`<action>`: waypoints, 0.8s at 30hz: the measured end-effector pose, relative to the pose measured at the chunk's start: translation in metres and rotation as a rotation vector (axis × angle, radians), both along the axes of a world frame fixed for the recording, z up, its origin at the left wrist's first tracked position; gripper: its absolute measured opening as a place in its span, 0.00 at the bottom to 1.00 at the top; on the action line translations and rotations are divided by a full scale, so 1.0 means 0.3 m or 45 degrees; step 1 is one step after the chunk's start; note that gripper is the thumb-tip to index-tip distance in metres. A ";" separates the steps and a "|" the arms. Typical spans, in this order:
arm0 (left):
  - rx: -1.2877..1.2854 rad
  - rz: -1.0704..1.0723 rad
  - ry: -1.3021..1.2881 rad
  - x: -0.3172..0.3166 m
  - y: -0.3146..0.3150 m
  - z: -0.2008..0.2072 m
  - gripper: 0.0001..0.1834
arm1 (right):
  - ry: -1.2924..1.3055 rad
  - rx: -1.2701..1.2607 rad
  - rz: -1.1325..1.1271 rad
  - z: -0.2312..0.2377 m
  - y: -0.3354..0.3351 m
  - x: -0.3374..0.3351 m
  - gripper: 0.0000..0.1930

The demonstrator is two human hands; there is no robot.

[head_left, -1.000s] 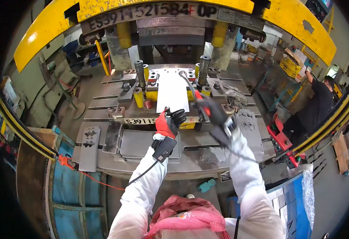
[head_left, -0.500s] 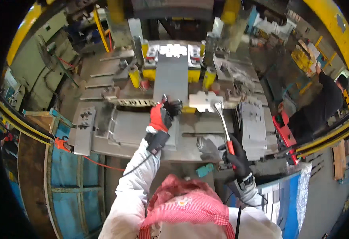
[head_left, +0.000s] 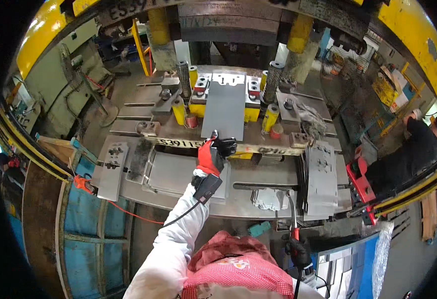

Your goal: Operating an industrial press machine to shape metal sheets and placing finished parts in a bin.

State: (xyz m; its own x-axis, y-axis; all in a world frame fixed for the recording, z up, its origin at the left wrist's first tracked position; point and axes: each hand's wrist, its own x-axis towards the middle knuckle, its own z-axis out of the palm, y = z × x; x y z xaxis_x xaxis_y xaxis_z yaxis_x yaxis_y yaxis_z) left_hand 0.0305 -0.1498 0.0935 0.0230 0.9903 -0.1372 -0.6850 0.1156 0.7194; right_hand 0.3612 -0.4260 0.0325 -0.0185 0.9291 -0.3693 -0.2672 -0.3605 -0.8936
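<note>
My left hand [head_left: 214, 153], in a red and black glove, grips the near edge of a flat grey metal sheet [head_left: 224, 109]. The sheet lies lengthwise on the press's lower die, its far end beneath bright cut-out shapes [head_left: 228, 78]. Down at the lower right, my right hand [head_left: 298, 253] in a black glove is closed round the red handle of a long metal pick-up tool [head_left: 293, 214]. The tool's head touches or hangs just beside a small pile of cut metal pieces [head_left: 267, 199] on the table's front part; which of these, I cannot tell.
The upper die [head_left: 228, 22] hangs overhead between yellow posts. Stacked plates [head_left: 320, 184] stand at right, flat sheets [head_left: 176, 174] lie left of centre, and another plate stack [head_left: 112, 172] sits at far left. A person in dark clothes [head_left: 410, 149] is beyond a red stand [head_left: 362, 182].
The tool in my right hand has come back from the die toward me, and the cut metal piece at its head is now off it. The view has tilted up; my left hand remains at the sheet's edge.
</note>
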 end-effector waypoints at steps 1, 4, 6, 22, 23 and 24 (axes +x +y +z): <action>0.009 0.016 -0.014 0.004 0.015 0.005 0.27 | -0.006 -0.009 0.000 -0.002 0.005 0.001 0.14; -0.015 0.010 -0.087 0.006 0.067 0.038 0.28 | 0.100 -0.035 -0.114 0.145 0.029 -0.099 0.17; -0.091 -0.076 -0.176 -0.011 0.119 0.067 0.28 | 0.211 -0.022 -0.172 0.144 0.029 -0.114 0.20; -0.062 0.197 -0.284 0.038 0.241 0.057 0.30 | 0.115 0.003 -0.054 0.113 0.005 -0.139 0.22; -0.059 0.228 -0.262 0.040 0.245 0.048 0.31 | 0.107 0.000 -0.062 0.111 -0.002 -0.141 0.22; -0.037 0.210 -0.265 0.038 0.249 0.039 0.32 | 0.100 -0.003 -0.069 0.107 -0.011 -0.144 0.22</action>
State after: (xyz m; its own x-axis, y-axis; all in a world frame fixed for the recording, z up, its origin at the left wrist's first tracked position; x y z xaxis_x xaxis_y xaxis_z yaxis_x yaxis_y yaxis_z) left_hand 0.0420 -0.0751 0.1053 -0.1072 0.9787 -0.1750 -0.8293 0.0091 0.5587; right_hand 0.3180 -0.4293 0.0647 0.0028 0.9287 -0.3708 -0.3555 -0.3457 -0.8684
